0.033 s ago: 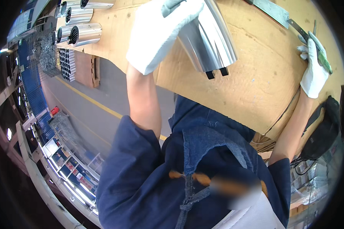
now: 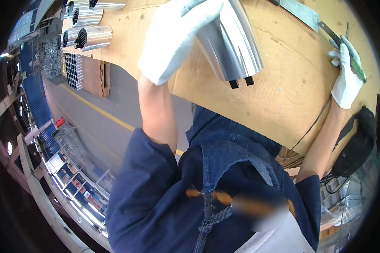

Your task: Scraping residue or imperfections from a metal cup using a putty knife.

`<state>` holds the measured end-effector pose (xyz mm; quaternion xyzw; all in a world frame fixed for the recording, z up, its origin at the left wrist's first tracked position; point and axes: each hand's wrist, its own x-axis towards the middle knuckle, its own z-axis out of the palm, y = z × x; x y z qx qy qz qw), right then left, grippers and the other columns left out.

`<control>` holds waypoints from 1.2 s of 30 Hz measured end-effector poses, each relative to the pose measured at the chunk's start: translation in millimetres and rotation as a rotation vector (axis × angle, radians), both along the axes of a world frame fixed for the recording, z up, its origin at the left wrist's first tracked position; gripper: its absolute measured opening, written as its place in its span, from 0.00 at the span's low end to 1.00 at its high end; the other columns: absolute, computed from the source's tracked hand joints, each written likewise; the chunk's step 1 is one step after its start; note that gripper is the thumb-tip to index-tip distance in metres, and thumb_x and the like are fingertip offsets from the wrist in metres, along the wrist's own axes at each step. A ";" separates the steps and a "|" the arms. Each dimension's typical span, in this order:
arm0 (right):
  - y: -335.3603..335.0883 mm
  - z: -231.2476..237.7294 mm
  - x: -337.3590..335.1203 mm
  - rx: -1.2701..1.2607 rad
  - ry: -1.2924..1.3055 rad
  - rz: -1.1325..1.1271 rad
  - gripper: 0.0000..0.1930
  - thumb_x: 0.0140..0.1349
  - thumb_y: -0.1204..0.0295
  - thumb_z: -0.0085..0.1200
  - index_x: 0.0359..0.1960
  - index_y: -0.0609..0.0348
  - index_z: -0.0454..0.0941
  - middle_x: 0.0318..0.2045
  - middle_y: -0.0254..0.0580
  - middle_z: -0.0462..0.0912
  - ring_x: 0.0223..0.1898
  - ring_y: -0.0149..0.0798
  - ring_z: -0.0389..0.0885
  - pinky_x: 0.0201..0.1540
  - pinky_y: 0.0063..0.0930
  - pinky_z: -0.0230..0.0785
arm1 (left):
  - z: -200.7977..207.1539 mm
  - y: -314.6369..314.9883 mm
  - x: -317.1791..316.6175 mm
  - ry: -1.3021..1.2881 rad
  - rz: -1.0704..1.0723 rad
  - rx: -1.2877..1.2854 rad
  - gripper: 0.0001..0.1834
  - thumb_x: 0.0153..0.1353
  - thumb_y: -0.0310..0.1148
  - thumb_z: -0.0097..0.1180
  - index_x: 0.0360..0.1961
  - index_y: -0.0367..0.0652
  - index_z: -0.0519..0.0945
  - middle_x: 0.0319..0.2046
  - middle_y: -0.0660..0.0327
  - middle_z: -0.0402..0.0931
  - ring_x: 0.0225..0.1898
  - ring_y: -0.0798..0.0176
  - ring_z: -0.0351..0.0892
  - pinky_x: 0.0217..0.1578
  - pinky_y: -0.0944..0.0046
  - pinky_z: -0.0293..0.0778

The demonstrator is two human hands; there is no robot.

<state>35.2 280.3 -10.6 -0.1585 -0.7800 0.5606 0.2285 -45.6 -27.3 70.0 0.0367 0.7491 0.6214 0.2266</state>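
My left hand (image 2: 166,42), in a white glove, is closed around the side of a shiny metal cylinder (image 2: 232,42). The cylinder is tilted over the cardboard-covered table, and two black tabs stick out of its near end. Its far end runs out of the picture. At the right of the table my right hand (image 2: 346,82), also gloved in white, rests closed on a slim tool (image 2: 358,71) with a green handle. A dark part with a narrow metal strip extends from the fingers toward the far left.
A flat metal blade (image 2: 300,14) with a dark handle lies at the far edge. Several similar metal cylinders (image 2: 98,38) with black ends lie at the far left of the cardboard (image 2: 283,97). A black bag (image 2: 359,143) hangs at the right, by my forearm.
My left hand has shifted slightly to the left and nearer. The cylinder's near end has moved a touch nearer and to the right. My right hand stays in place.
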 end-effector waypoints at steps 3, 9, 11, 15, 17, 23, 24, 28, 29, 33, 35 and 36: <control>-1.3 1.3 0.1 -0.016 -0.001 0.014 0.12 0.60 0.73 0.53 0.43 0.67 0.77 0.33 0.44 0.83 0.27 0.25 0.76 0.31 0.16 0.65 | 12.2 -0.1 2.9 -0.018 -0.084 0.043 0.14 0.58 0.32 0.55 0.43 0.36 0.75 0.35 0.66 0.74 0.37 0.74 0.70 0.39 0.74 0.66; -2.5 4.2 0.8 -0.004 -0.001 0.007 0.12 0.60 0.73 0.53 0.43 0.68 0.77 0.32 0.46 0.82 0.27 0.26 0.76 0.30 0.15 0.65 | 19.8 9.0 -1.5 0.060 -0.236 -0.333 0.14 0.57 0.32 0.57 0.42 0.37 0.75 0.29 0.69 0.73 0.32 0.79 0.67 0.33 0.77 0.66; -2.5 5.4 0.5 0.019 -0.014 -0.002 0.12 0.60 0.73 0.53 0.43 0.68 0.77 0.31 0.46 0.82 0.27 0.26 0.76 0.30 0.15 0.65 | 12.6 8.6 -0.2 0.230 -0.219 -0.185 0.16 0.56 0.32 0.59 0.44 0.36 0.75 0.30 0.69 0.74 0.30 0.79 0.67 0.31 0.77 0.66; -1.0 5.1 -0.4 -0.081 0.012 0.000 0.13 0.60 0.73 0.53 0.43 0.68 0.77 0.31 0.45 0.82 0.26 0.26 0.76 0.30 0.16 0.65 | 9.2 3.1 -7.8 0.065 -0.241 -0.164 0.17 0.54 0.29 0.60 0.45 0.35 0.75 0.32 0.67 0.76 0.31 0.79 0.70 0.31 0.77 0.67; 0.1 5.1 0.1 -0.107 0.017 -0.006 0.13 0.60 0.72 0.53 0.43 0.68 0.77 0.31 0.45 0.82 0.26 0.26 0.76 0.30 0.16 0.65 | 0.8 6.4 -0.9 -0.032 -0.079 -0.008 0.17 0.61 0.37 0.52 0.44 0.33 0.75 0.35 0.61 0.78 0.34 0.73 0.74 0.36 0.73 0.70; -0.6 6.7 0.8 -0.127 0.005 -0.006 0.13 0.60 0.72 0.53 0.44 0.68 0.76 0.30 0.44 0.81 0.26 0.26 0.75 0.30 0.16 0.65 | -33.5 -13.4 -22.2 -0.036 -0.216 0.659 0.31 0.69 0.49 0.27 0.42 0.31 0.74 0.41 0.50 0.77 0.44 0.60 0.75 0.50 0.61 0.66; -0.2 6.6 1.2 -0.122 0.000 -0.011 0.13 0.60 0.72 0.53 0.44 0.68 0.76 0.30 0.44 0.81 0.26 0.26 0.75 0.30 0.16 0.65 | -29.7 -11.0 -22.1 -0.003 -0.258 0.615 0.30 0.69 0.49 0.29 0.43 0.30 0.74 0.41 0.49 0.77 0.45 0.60 0.75 0.51 0.61 0.65; 0.4 7.5 -0.4 -0.122 -0.008 -0.013 0.13 0.60 0.72 0.53 0.44 0.68 0.76 0.30 0.44 0.81 0.26 0.26 0.75 0.31 0.16 0.65 | -19.3 -1.1 -18.6 0.203 -0.228 0.555 0.15 0.52 0.26 0.55 0.40 0.28 0.75 0.40 0.52 0.76 0.40 0.61 0.75 0.43 0.66 0.70; 0.1 7.9 -0.6 -0.123 -0.007 -0.015 0.13 0.60 0.72 0.53 0.44 0.68 0.76 0.30 0.44 0.81 0.26 0.26 0.75 0.31 0.16 0.65 | -20.7 -4.9 -20.4 0.296 -0.327 0.473 0.16 0.52 0.26 0.56 0.42 0.29 0.74 0.40 0.51 0.76 0.41 0.61 0.75 0.43 0.66 0.70; 0.4 9.0 -0.3 -0.104 0.000 -0.004 0.13 0.60 0.72 0.53 0.44 0.68 0.76 0.30 0.44 0.82 0.26 0.26 0.75 0.31 0.16 0.65 | -19.1 -3.4 -14.9 0.444 -0.366 0.206 0.22 0.49 0.24 0.60 0.47 0.32 0.71 0.40 0.52 0.76 0.41 0.66 0.75 0.40 0.69 0.70; 1.1 9.7 0.4 -0.098 0.002 -0.006 0.13 0.60 0.73 0.53 0.44 0.68 0.76 0.30 0.44 0.82 0.26 0.26 0.75 0.30 0.16 0.65 | -16.1 0.9 -13.4 0.495 -0.311 0.105 0.23 0.49 0.23 0.61 0.48 0.33 0.70 0.38 0.54 0.76 0.39 0.68 0.75 0.39 0.71 0.70; 1.2 9.9 0.7 -0.102 -0.004 -0.001 0.13 0.60 0.72 0.52 0.44 0.68 0.76 0.31 0.44 0.82 0.26 0.26 0.75 0.30 0.16 0.65 | -14.2 2.0 -13.8 0.382 -0.297 0.067 0.25 0.48 0.24 0.62 0.49 0.33 0.70 0.37 0.55 0.77 0.37 0.70 0.75 0.36 0.72 0.71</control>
